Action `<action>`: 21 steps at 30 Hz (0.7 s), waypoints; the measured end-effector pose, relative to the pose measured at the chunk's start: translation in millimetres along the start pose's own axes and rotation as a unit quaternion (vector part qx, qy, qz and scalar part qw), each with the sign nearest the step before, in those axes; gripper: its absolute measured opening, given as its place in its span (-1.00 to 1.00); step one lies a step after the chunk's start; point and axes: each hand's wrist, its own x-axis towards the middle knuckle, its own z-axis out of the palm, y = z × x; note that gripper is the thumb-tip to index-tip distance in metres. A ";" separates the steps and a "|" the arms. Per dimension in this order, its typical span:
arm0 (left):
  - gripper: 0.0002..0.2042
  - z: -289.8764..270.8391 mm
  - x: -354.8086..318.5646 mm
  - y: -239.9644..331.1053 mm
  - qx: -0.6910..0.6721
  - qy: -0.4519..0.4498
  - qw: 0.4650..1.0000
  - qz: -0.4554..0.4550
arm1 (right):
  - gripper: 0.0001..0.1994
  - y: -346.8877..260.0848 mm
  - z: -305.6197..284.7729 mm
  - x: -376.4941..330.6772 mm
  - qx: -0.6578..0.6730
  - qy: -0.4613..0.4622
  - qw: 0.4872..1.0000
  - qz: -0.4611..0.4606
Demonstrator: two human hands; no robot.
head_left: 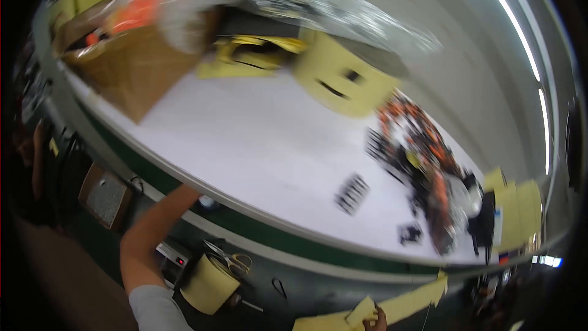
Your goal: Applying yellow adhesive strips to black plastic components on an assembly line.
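At the lower edge my right hand (378, 320) is closed on a small yellow piece of card or paper (362, 311), which lies over a long yellow strip (404, 306). My left forearm (160, 224) reaches up from the lower left to the near edge of the white shelf (245, 141). Beyond the wrist, my left hand is hidden under that edge, so its fingers do not show. Near this arm a yellow cylindrical tub or roll (210, 285) stands on the dark lower surface, with scissors (239, 262) beside it. The view is blurred by motion.
On the white shelf are a brown carton (131, 73), a yellow bin (343, 76), clear plastic wrapping, a heap of orange and black parts (422, 153) and a small black row of pieces (352, 194). A box with a red light (173, 257) sits below. Another person is at far left.
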 end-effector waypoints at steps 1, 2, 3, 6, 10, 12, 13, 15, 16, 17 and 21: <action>-0.62 6.9 7.1 47.6 -0.030 -0.024 0.999 0.034 | -0.44 -15.1 4.0 -1.0 -0.050 0.078 0.993 -0.073; -0.62 11.5 11.7 95.9 -0.062 -0.051 0.995 0.066 | -0.62 -39.5 10.2 -2.3 -0.008 0.118 0.993 -0.012; -0.61 9.2 7.4 127.1 -0.091 -0.078 0.989 0.086 | -0.68 -45.4 15.2 4.7 0.091 0.099 0.991 0.002; -0.70 33.0 3.4 267.4 0.024 -0.255 0.967 0.002 | -0.86 -59.5 40.0 22.9 0.349 0.037 0.936 0.012; -0.67 109.5 -49.7 401.5 -0.030 -0.200 0.979 -0.035 | -0.89 -58.1 62.5 45.3 0.521 -0.050 0.851 0.040; -0.66 133.8 -70.4 451.0 -0.033 -0.201 0.977 -0.058 | -0.89 -40.8 67.2 54.5 0.503 -0.065 0.857 0.086; -0.66 144.6 -83.1 471.9 -0.024 -0.211 0.976 -0.050 | -0.89 -30.6 66.7 53.1 0.514 -0.061 0.850 0.094; -0.64 163.1 -98.2 500.2 0.013 -0.155 0.983 -0.100 | -0.90 -15.4 66.2 49.8 0.473 -0.060 0.876 0.077; -0.64 175.5 -103.0 505.2 0.021 -0.158 0.982 -0.096 | -0.90 -8.7 69.8 46.4 0.480 -0.059 0.872 0.079; -0.62 184.5 -109.0 510.0 0.026 -0.148 0.982 -0.116 | -0.89 -3.1 73.9 40.7 0.435 -0.021 0.898 0.067; -0.60 196.7 -117.4 523.1 0.019 -0.137 0.974 -0.178 | -0.90 18.1 87.0 26.0 0.302 0.109 0.947 0.017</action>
